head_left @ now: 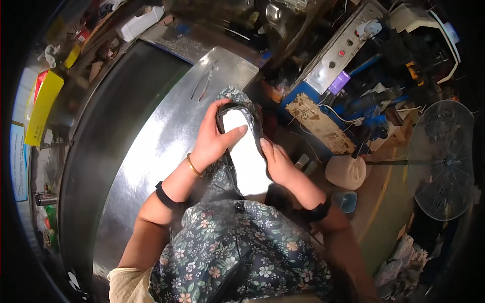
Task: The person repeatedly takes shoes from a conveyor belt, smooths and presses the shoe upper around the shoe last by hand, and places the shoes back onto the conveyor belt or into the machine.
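Observation:
A dark shoe upper [256, 132] with a white, sole-shaped bottom [245, 156] facing up is held in front of my floral apron. My left hand [214, 139] grips it from the left, with the thumb lying across the white face and the fingers around the far edge. On the other side, my right hand [279, 162] is closed on the dark rim, its thumb along the edge. The undersides of the fingers are hidden behind the shoe upper. Beyond my left hand, a slim pair of metal pincers [203, 86] lies on the shiny metal tabletop [151, 136].
A dark conveyor belt [108, 116] runs along the left. Machinery with a control panel [346, 50] stands at the upper right. To the right are a whitish plastic jug [346, 171], a pale blue container [344, 201] and a standing fan [444, 161]. A yellow box [44, 108] is far left.

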The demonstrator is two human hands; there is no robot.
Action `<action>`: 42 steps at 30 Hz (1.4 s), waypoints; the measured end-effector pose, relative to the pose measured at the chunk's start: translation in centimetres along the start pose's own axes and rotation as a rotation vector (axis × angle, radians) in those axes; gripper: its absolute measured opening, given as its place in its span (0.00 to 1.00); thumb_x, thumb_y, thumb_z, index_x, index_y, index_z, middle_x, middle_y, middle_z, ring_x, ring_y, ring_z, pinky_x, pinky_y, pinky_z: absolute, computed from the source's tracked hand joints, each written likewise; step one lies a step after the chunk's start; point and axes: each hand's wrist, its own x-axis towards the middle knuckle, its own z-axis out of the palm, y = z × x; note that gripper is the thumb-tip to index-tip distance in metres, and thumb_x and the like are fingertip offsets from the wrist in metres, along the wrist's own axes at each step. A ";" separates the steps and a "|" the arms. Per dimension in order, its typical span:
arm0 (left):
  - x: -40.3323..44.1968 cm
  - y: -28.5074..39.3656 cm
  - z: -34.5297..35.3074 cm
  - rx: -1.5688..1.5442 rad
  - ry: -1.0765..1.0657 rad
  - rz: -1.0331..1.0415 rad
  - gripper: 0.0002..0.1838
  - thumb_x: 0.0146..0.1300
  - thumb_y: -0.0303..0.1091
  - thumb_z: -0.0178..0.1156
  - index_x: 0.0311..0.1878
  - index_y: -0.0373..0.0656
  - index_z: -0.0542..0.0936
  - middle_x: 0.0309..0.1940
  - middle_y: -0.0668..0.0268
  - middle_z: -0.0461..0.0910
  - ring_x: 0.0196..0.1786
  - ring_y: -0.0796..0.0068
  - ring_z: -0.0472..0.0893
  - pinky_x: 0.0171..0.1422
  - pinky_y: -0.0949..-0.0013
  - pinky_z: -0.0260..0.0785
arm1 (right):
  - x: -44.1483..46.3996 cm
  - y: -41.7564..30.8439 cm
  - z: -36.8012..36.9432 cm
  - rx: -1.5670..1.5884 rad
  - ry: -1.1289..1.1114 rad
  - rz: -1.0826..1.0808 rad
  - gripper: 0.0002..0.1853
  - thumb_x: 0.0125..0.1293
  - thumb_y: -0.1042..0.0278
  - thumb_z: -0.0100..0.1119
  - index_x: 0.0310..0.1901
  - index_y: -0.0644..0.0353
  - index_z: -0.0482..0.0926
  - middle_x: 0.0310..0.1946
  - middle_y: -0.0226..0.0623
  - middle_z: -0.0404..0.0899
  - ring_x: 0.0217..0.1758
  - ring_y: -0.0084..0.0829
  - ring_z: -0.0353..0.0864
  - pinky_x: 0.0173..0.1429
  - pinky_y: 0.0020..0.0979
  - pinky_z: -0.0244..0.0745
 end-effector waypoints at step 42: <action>-8.4 -3.7 -0.1 0.396 0.109 0.052 0.30 0.80 0.50 0.37 0.71 0.36 0.65 0.66 0.47 0.71 0.71 0.53 0.69 0.74 0.60 0.59 | -3.0 1.3 6.5 0.043 0.218 -0.242 0.40 0.76 0.58 0.49 0.73 0.78 0.41 0.65 0.68 0.64 0.68 0.58 0.69 0.69 0.44 0.65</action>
